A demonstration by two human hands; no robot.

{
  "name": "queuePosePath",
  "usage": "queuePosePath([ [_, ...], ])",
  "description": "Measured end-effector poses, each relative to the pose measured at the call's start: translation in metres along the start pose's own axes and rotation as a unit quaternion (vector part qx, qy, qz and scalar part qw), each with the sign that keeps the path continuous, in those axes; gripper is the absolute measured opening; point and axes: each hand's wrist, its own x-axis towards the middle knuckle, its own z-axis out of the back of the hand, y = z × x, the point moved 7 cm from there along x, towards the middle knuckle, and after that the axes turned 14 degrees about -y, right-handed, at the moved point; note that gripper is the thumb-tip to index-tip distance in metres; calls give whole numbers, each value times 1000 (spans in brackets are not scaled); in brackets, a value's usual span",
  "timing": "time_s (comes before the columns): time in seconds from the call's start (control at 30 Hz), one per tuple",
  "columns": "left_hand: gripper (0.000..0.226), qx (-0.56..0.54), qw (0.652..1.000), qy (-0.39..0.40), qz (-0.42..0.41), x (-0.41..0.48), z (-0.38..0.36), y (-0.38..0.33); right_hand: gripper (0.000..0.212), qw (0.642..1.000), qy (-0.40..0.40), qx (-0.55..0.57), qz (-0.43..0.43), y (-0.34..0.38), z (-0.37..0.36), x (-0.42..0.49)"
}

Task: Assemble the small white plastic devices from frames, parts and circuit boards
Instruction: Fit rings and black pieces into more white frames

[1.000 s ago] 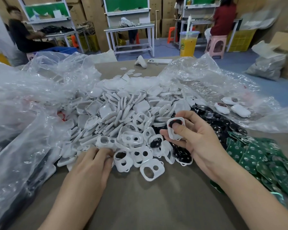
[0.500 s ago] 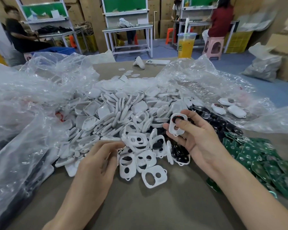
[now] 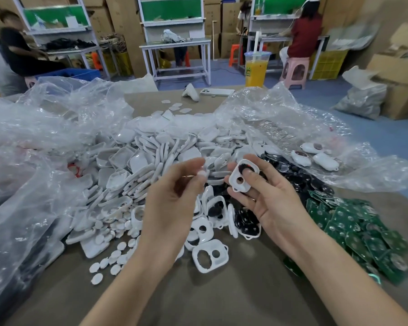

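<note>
So the right hand (image 3: 271, 196) is pinching one white frame (image 3: 243, 176) up at about chest level, thumb pressed over the upper opening where a black part already sits, fingers curled behind to back it up. Looks to me like the thumb is there to keep that black piece seated while the next bit goes in. The lower hole of the frame is empty, and that's probably where the next part belongs. The left hand (image 3: 174, 203) is raised just beside it, fingertips closed on something tiny and white (image 3: 204, 173), I think one of the little oval buttons, but it's blurry so I can't swear to it. Both hands hover over the middle of the table (image 3: 222, 297), right above the stock, which makes sense: everything is within a short reach. White shells and frames are heaped in a big pile (image 3: 151, 161) spilling out of clear bags (image 3: 45, 149), loose oval buttons (image 3: 111, 257) sit scattered at the near left edge, black pads (image 3: 299, 175) lie behind the right hand, and the green boards (image 3: 353, 227) are stacked off to the right. Three finished-looking devices (image 3: 313, 154) rest on the plastic at far right, well apart from the raw parts, presumably so they don't get mixed back in. My guess is this unit is only partly done, with no board in it yet.
</note>
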Motion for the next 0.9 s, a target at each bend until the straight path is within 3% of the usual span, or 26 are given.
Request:
queuePosePath([
  [0.1, 18, -82, 992, 45, 80, 4, -24, 9, 21, 1000, -4, 2, 8, 2, 0, 1],
  [0.27, 18, -156, 978, 66, 121, 4, -22, 19, 17, 1000, -19, 11, 5, 0, 2, 4],
  [0.57, 10, -278, 920, 90, 262, -1, -27, 29, 20, 999, -30, 25, -1, -2, 3, 5],
  [0.77, 8, -237, 938, 82, 240, -3, -27, 27, 18, 999, -30, 45, 3, 1, 3, 4],
  [0.9, 14, -104, 986, 61, 112, -6, -23, 18, 15, 999, -23, 9, 23, 0, -1, 0],
])
